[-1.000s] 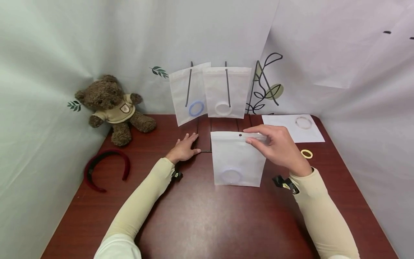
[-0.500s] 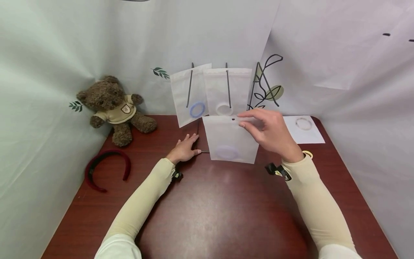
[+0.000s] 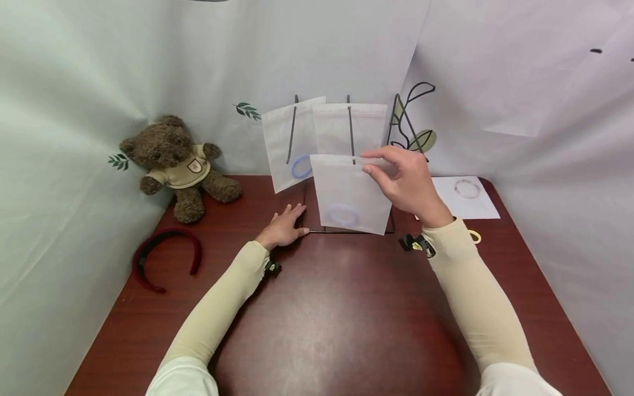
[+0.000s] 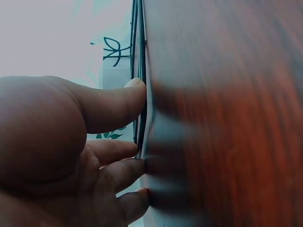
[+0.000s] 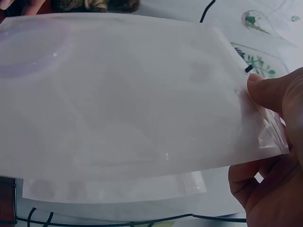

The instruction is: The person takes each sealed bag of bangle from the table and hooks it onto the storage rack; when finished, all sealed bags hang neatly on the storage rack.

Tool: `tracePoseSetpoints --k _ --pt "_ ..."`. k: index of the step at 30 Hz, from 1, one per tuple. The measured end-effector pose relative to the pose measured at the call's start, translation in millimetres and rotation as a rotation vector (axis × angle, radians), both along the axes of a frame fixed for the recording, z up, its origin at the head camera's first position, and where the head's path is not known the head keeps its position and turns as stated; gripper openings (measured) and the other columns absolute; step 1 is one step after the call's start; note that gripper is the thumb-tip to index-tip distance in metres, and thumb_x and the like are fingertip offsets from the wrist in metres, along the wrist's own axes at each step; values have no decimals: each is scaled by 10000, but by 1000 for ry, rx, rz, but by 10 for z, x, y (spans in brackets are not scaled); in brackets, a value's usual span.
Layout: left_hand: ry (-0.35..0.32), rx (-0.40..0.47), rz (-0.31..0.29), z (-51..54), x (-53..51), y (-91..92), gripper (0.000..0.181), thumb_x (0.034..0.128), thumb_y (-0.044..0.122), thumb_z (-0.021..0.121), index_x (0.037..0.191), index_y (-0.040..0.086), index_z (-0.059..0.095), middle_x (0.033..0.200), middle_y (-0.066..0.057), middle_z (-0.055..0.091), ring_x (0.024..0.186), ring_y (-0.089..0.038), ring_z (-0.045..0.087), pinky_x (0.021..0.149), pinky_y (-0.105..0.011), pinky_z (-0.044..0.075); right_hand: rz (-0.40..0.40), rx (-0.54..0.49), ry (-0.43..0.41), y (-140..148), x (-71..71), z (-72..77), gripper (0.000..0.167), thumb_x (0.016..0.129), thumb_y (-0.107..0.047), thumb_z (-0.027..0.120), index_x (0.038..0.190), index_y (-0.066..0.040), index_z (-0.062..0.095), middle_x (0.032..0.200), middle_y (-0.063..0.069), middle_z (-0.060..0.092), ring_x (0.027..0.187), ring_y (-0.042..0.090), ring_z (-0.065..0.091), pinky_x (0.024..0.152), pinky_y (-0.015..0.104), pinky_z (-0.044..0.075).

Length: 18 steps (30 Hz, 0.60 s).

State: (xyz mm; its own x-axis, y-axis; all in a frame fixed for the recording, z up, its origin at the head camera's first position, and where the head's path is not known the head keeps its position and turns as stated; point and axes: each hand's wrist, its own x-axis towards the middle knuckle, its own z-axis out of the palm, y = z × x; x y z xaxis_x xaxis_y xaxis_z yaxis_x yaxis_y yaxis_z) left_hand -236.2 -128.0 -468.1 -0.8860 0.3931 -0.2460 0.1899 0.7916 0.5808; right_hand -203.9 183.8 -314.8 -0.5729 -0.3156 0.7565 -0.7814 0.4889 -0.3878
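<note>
The right hand (image 3: 413,181) pinches the top edge of a frosted bag (image 3: 349,190) with a pale purple ring (image 3: 343,215) inside. In the right wrist view the dark tip of a prong (image 5: 249,68) shows at the bag's hole, beside the thumb. Behind hang a bag with a blue ring (image 3: 282,137) and another frosted bag (image 3: 329,129), each on a prong of a black wire rack (image 3: 364,232). Fingers spread, the left hand (image 3: 283,227) rests on the table at the rack's front left corner, its thumb touching the wire.
A teddy bear (image 3: 180,168) sits at the back left of the table (image 3: 327,330), with a dark red headband (image 3: 198,250) in front of it. At the right lie a white sheet (image 3: 465,206) with a pale ring (image 3: 467,189) and a yellow ring (image 3: 475,237).
The right hand has carried the purple-ring bag up and back to the middle prong's tip, in front of the hanging bags. The left hand has stayed in place.
</note>
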Motion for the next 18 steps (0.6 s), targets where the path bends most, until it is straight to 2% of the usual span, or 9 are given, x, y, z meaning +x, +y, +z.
tracePoseSetpoints --k 8,18 --pt "7 -13 -1 1 5 11 770 1066 287 642 1696 100 241 1778 -131 163 1663 -354 30 1312 -642 7 -64 -10 -23 -55 -216 -37 185 968 -98 774 1148 -90 819 1088 76 819 965 242 766 831 321 521" --pt "-10 -21 -2 35 7 14 765 1076 287 629 1698 96 228 1780 -134 150 1665 -346 23 1317 -629 9 -106 -32 -59 -93 -575 -45 205 1001 -137 742 1175 -45 800 1157 124 804 1110 298 756 976 475 567"
